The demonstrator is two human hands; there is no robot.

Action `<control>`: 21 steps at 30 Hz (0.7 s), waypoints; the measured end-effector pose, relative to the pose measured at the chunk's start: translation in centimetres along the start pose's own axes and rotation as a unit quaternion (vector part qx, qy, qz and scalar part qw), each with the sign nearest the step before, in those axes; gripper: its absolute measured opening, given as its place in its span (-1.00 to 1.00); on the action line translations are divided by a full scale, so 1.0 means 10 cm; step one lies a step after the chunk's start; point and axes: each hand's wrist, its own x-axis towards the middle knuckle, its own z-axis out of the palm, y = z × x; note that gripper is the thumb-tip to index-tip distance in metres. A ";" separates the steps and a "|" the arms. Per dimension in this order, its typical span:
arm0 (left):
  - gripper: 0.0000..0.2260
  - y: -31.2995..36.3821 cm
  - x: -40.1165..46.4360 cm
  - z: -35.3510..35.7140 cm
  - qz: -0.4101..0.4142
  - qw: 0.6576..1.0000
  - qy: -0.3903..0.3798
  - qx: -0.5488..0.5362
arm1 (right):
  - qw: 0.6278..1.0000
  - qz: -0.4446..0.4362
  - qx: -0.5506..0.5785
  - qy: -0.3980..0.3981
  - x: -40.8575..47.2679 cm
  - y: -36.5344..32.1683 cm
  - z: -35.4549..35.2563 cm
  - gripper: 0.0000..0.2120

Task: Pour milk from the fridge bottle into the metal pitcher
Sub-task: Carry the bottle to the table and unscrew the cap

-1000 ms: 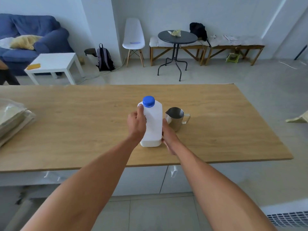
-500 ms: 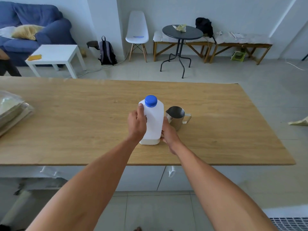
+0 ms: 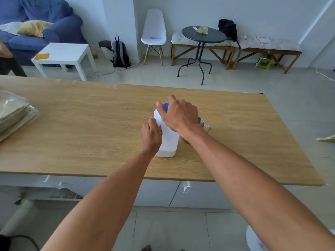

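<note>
A white milk bottle [image 3: 169,140] stands upright on the wooden table [image 3: 90,127]. My left hand [image 3: 151,135] grips its left side. My right hand [image 3: 178,115] is closed over the blue cap [image 3: 165,106] on top, hiding most of it. Just right of the bottle and behind my right wrist sits the metal pitcher [image 3: 204,125]; only part of its rim and handle shows.
A stack of plastic-wrapped items [image 3: 12,115] lies at the table's left edge. Beyond the table are a white side table [image 3: 65,55], a blue sofa [image 3: 41,24], a white chair [image 3: 154,33] and a round dark table [image 3: 204,36].
My right hand has left the bottle's lower right side and risen onto the blue cap. The left hand keeps its hold on the bottle. The pitcher is now mostly covered.
</note>
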 end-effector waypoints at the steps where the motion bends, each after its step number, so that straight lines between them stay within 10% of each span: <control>1: -0.74 -0.01 0.00 0.00 0.002 1.000 0.003 -0.004 | 1.000 -0.008 -0.028 0.005 0.00 -0.04 0.02 -0.51; 21: -0.59 0.00 0.10 0.15 0.026 0.990 0.113 0.075 | 0.955 -0.282 0.001 0.092 0.37 0.25 0.20 -0.72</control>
